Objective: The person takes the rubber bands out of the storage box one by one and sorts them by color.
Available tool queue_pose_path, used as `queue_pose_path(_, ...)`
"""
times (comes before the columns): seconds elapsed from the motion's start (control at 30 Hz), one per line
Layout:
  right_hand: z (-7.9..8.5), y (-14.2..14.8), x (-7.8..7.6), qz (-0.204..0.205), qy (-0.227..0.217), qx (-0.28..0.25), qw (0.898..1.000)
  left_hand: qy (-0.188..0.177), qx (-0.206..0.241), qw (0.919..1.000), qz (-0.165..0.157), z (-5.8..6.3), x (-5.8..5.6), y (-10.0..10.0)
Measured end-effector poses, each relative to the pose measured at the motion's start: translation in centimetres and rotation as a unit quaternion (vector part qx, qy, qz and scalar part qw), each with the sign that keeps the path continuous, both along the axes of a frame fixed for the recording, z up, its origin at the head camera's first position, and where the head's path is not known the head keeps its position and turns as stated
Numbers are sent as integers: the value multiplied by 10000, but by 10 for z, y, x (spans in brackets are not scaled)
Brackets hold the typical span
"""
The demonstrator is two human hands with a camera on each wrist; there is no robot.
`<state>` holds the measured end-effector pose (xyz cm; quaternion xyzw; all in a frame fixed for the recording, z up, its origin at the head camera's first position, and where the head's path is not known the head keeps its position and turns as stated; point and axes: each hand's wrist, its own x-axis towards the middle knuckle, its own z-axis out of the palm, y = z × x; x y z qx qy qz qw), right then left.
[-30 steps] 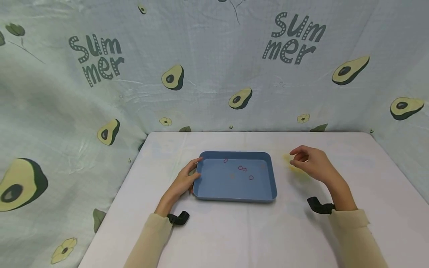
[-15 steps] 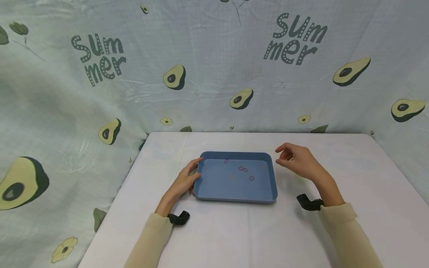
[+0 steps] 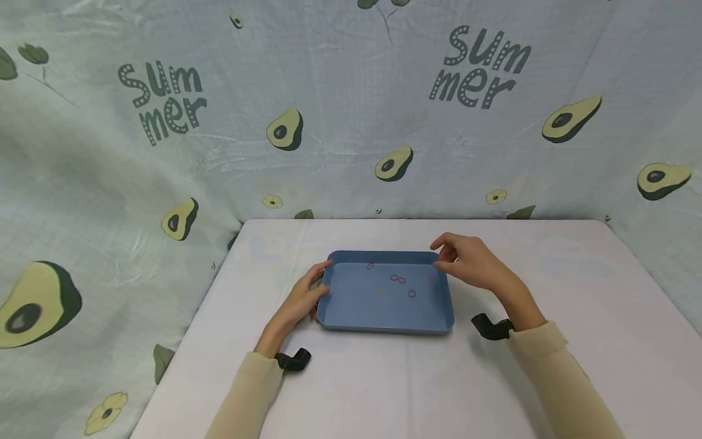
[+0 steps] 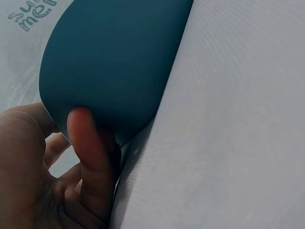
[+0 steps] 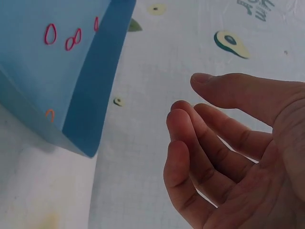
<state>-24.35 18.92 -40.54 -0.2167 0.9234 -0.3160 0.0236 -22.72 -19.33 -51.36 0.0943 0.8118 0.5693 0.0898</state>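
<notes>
A blue rectangular tray point(image 3: 362, 314) lies on the white-covered table. My left hand point(image 3: 298, 299) grips its left edge; in the left wrist view the thumb point(image 4: 82, 129) overlaps the tray wall and the other fingers are partly hidden behind it. Inside the tray lie several thin red loops like small rubber bands point(image 5: 50, 34). A fainter orange loop point(image 5: 50, 113) shows near a corner in the right wrist view. Over the tray's far right corner hovers my right hand point(image 3: 474, 262), its fingers loosely bent and nothing visible between them.
The white tabletop point(image 3: 351, 390) extends around the tray on all sides. Behind it hangs a pale cloth point(image 3: 340, 73) printed with avocados and lettering, which also drapes along the left and right.
My right hand has moved left, from the table beside the tray to over its far right corner. The left hand and the tray have stayed in place.
</notes>
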Motion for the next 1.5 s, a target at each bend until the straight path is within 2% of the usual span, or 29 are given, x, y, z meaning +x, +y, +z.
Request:
queue_pose_path(0.1, 3, -6, -2, 89, -52, 26, 9999, 25, -135, 9999, 80, 0, 1, 0)
queue_pose_path(0.2, 5, -12, -5, 148, -83, 73, 9998, -100, -196, 9997, 89, 3, 1, 0)
queue_pose_path(0.4, 7, -23, -13, 305, -30, 156, 9994, -89, -202, 9998, -26, 25, 12, 5)
queue_pose_path(0.47, 6, -27, -16, 404, -62, 144, 9991, -70, -184, 9998, -54, 28, 13, 5)
queue_pose_path(0.73, 0, -54, -28, 1040, -31, 171, 9944, -53, -199, 9998, -70, 29, 12, 7)
queue_pose_path(0.9, -11, -70, -34, 1375, -240, 209, 9900, -108, -133, 9998, -87, 30, 11, 8)
queue_pose_path(1.27, -38, -89, -43, 1768, -753, 524, 9800, -345, -18, 9993, -136, 30, 11, 8)
queue_pose_path(1.5, -46, -93, -47, 1828, -866, 571, 9777, -274, -63, 9996, -93, 32, 9, 8)
